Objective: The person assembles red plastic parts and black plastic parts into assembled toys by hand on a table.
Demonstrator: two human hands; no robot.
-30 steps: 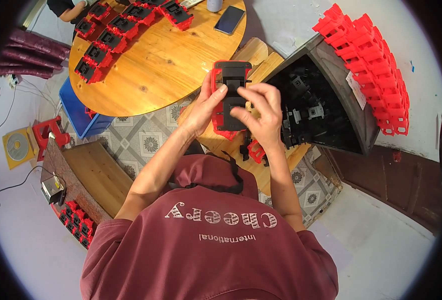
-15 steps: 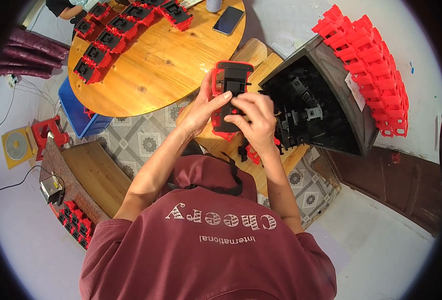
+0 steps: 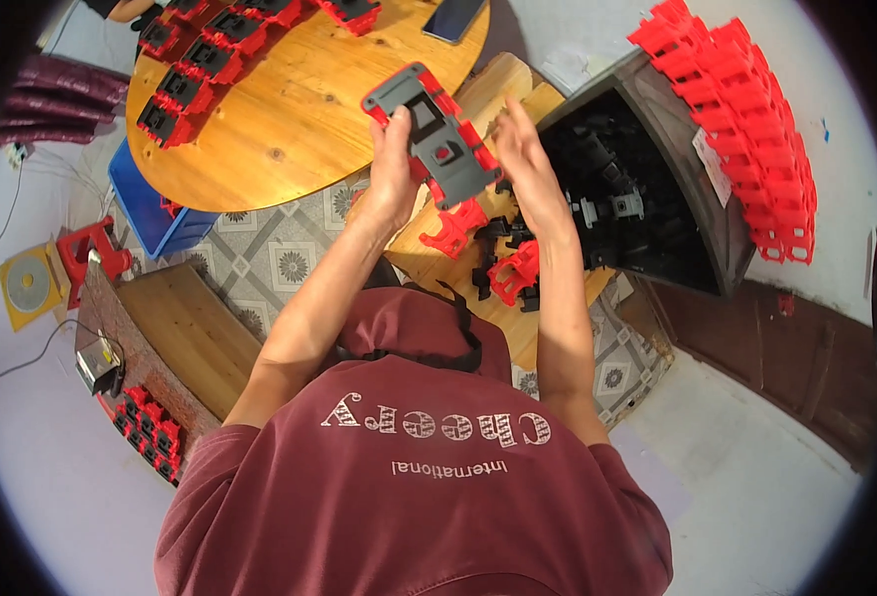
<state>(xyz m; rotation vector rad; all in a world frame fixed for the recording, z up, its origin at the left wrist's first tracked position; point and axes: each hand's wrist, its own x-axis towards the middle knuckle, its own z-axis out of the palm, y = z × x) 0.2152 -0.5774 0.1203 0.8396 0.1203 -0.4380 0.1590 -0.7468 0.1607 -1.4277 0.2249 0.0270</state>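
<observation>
My left hand (image 3: 393, 171) grips a black-and-red plastic assembly (image 3: 450, 159) by its left side, thumb on the black face. The assembly is tilted, with a small red button-like spot low on that face. Beside its right edge, my right hand (image 3: 532, 171) is open, fingers apart and raised, with nothing seen in it. Under my hands, a red plastic frame (image 3: 448, 236) lies on a wooden bench (image 3: 414, 260). Another red frame (image 3: 514, 276) rests there among black plastic parts (image 3: 495, 234).
To the right, a large black bin (image 3: 702, 238) holds loose black parts. Stacked red frames (image 3: 746, 139) rise beyond it. Rows of red-and-black assemblies (image 3: 182, 91) and a phone (image 3: 453, 18) are on the round wooden table (image 3: 290, 129). A blue crate (image 3: 155, 219) stands left.
The assembly has moved up, and its upper end has turned leftward in my left hand. My right hand has come off its face and opened to the right.
</observation>
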